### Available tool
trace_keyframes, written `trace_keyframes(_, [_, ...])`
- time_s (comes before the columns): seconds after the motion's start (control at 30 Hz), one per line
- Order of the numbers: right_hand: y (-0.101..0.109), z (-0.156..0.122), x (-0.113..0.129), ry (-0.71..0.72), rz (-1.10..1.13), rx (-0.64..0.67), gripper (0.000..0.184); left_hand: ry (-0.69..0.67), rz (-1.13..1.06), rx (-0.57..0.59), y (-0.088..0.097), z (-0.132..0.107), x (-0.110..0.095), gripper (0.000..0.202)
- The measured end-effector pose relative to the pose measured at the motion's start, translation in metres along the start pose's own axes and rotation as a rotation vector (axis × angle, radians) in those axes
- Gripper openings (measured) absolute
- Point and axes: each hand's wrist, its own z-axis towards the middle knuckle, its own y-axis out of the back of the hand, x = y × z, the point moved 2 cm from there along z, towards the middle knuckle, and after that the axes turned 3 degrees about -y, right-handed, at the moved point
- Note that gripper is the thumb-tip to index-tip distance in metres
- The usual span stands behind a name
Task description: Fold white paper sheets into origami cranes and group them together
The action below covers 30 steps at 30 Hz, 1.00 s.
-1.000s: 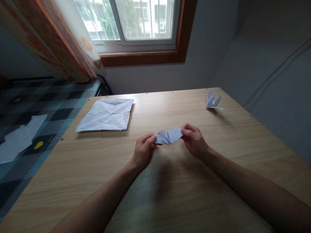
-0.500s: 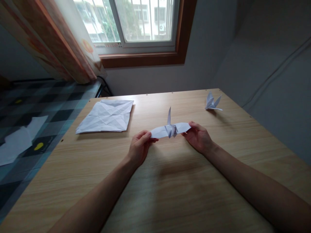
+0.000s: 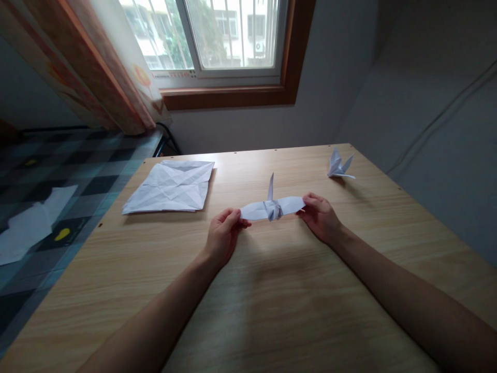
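Observation:
A white paper crane point(image 3: 274, 208) is held up above the table between both hands, its wings spread wide to the sides. One narrow point of it stands upright at the back, and the middle of its body looks crumpled. My left hand point(image 3: 224, 234) pinches the left wing tip between thumb and fingers. At the other end, my right hand point(image 3: 320, 217) grips the right wing tip the same way. The wing tips themselves are partly covered by the fingers.
Creased white paper sheets point(image 3: 171, 186) lie at the table's back left. A second paper crane point(image 3: 339, 165) stands at the back right of the wooden table point(image 3: 272, 311). Left of it, a checked bed cover point(image 3: 77, 166) bears loose white paper point(image 3: 31, 228).
The crane's wings look pulled a little straighter and flatter, and my right hand has shifted slightly to the right. Both hands keep their hold on the wing tips.

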Motion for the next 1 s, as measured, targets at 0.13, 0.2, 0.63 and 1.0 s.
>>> trace_keyframes(0.13, [0.013, 0.009, 0.007, 0.098, -0.070, -0.136, 0.027, -0.065, 0.035, 0.017, -0.002, 0.000, -0.001, 0.031])
trace_keyframes(0.2, [0.024, 0.017, 0.011, 0.147, -0.079, -0.216, 0.025, -0.066, 0.044, 0.031, -0.003, -0.001, -0.002, 0.032])
trace_keyframes(0.63, [0.078, 0.045, 0.028, 0.240, -0.100, -0.602, 0.018, -0.073, 0.099, 0.038, -0.005, -0.003, -0.004, 0.030])
trace_keyframes(1.0, [0.074, 0.037, 0.026, 0.296, -0.146, -0.614, 0.034, -0.278, 0.502, -0.049, 0.010, 0.004, -0.023, 0.024])
